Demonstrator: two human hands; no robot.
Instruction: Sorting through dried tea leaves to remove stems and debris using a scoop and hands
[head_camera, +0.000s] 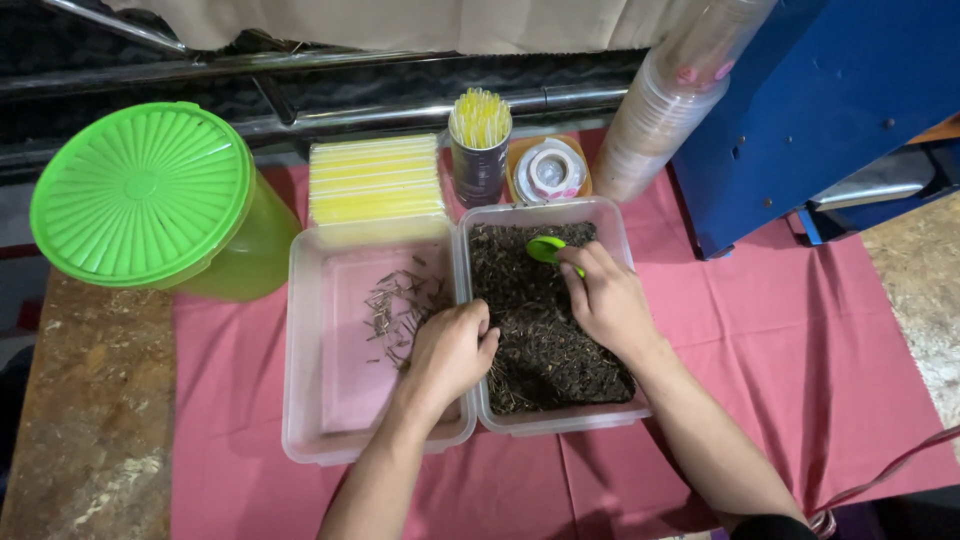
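Two clear plastic tubs stand side by side on a pink cloth. The right tub (612, 232) is full of dark dried leaves (530, 330). The left tub (305, 400) holds only a small scatter of thin twigs (398, 305). My right hand (605, 300) rests in the dark leaves, holding a small green scoop (545, 248) whose bowl points to the far end of the tub. My left hand (452, 348) hovers over the wall between the two tubs, its fingers curled and pinched together; whether they hold a twig is hidden.
A big green lidded bucket (145, 195) stands at the left. Behind the tubs are a flat box of yellow straws (375, 180), a cup of straws (480, 140), a roll of tape (550, 170) and stacked clear cups (665, 110). A blue machine (820, 110) stands at the right.
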